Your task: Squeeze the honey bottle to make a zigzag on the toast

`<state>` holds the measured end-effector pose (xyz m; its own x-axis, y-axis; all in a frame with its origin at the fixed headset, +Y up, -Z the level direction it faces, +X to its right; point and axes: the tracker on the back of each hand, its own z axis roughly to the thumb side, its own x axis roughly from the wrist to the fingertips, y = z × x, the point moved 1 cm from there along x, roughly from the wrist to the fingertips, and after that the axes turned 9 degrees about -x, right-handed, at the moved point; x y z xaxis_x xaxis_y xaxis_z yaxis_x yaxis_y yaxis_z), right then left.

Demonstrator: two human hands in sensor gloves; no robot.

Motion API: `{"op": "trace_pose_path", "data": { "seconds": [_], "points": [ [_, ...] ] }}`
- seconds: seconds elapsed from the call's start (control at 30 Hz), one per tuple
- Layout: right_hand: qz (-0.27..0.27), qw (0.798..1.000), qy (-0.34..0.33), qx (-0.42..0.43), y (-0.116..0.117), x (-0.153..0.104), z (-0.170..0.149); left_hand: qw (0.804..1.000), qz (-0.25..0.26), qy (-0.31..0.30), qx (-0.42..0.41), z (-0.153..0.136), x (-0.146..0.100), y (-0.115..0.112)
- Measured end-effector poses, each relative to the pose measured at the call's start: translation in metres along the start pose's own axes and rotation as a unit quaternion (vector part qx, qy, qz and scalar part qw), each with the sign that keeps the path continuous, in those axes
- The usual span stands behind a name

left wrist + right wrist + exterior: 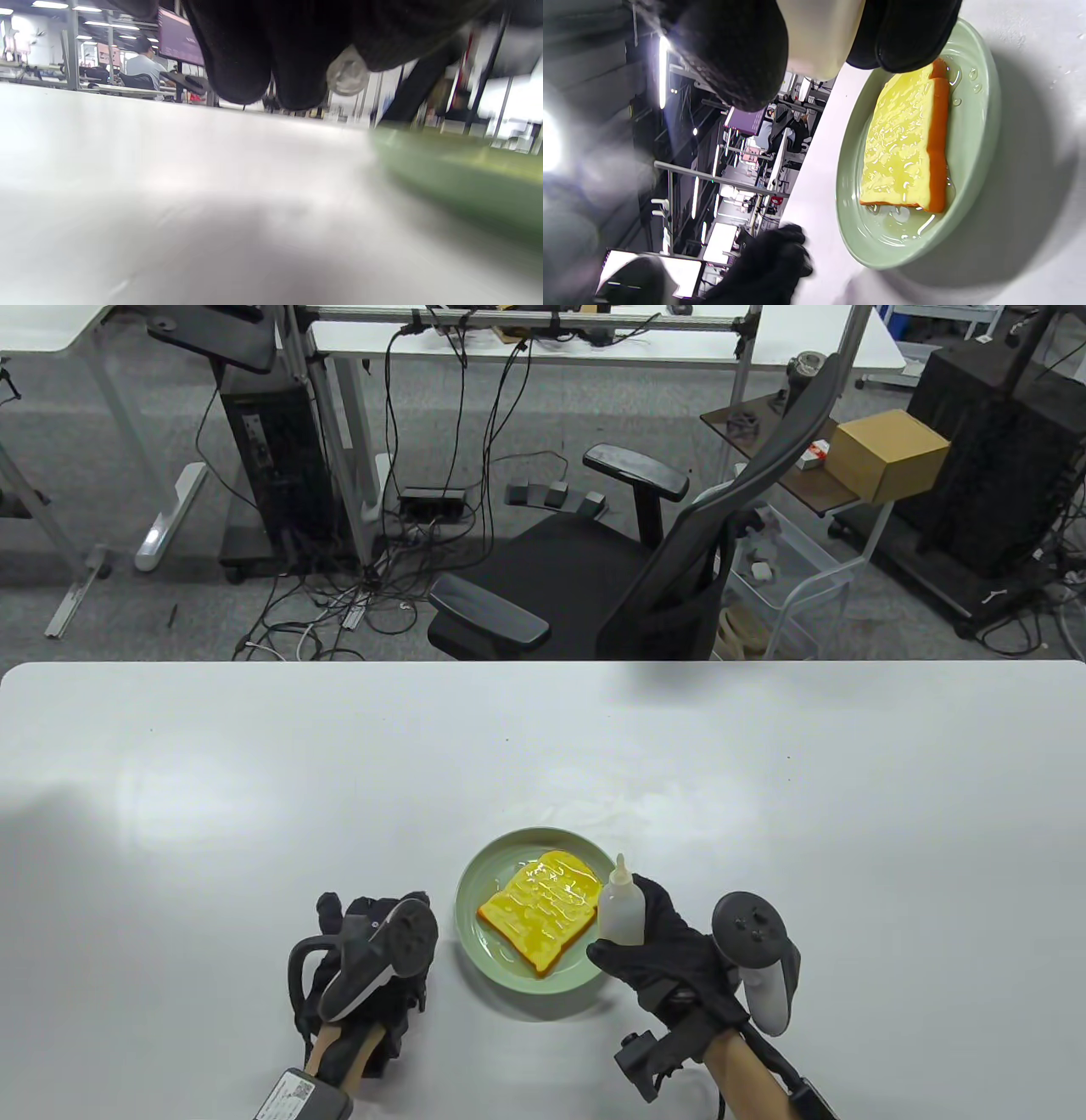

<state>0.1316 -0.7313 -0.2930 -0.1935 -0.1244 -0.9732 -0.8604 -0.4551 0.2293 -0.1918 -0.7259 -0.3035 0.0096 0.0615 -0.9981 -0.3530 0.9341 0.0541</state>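
Observation:
A yellow toast slice (540,914) with glossy honey lines lies on a pale green plate (475,916) near the table's front. It also shows in the right wrist view (903,144), with honey pooled on the plate (980,140). My right hand (657,937) grips a white squeeze bottle (622,909) upright, nozzle up, at the plate's right rim; the bottle's base shows in the right wrist view (821,38). My left hand (377,937) rests on the table left of the plate, holding nothing; its fingers (271,51) hang at the top of the left wrist view.
The white table (339,780) stretches wide behind and beside the plate. A black office chair (628,585) stands beyond the far edge. The plate's rim (458,178) is blurred at the right of the left wrist view.

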Motion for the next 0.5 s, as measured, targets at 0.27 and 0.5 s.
{"op": "trace_pose_path", "data": {
  "seconds": [0.27,0.5],
  "points": [
    [0.014,0.996,-0.030,-0.088,0.018,-0.004,0.012,0.969,0.066,-0.124,-0.201,0.043,-0.023,0.043],
    [0.022,0.981,-0.062,-0.180,0.038,-0.011,0.022,0.921,0.055,-0.164,-0.349,0.053,-0.030,0.046]
  ]
}}
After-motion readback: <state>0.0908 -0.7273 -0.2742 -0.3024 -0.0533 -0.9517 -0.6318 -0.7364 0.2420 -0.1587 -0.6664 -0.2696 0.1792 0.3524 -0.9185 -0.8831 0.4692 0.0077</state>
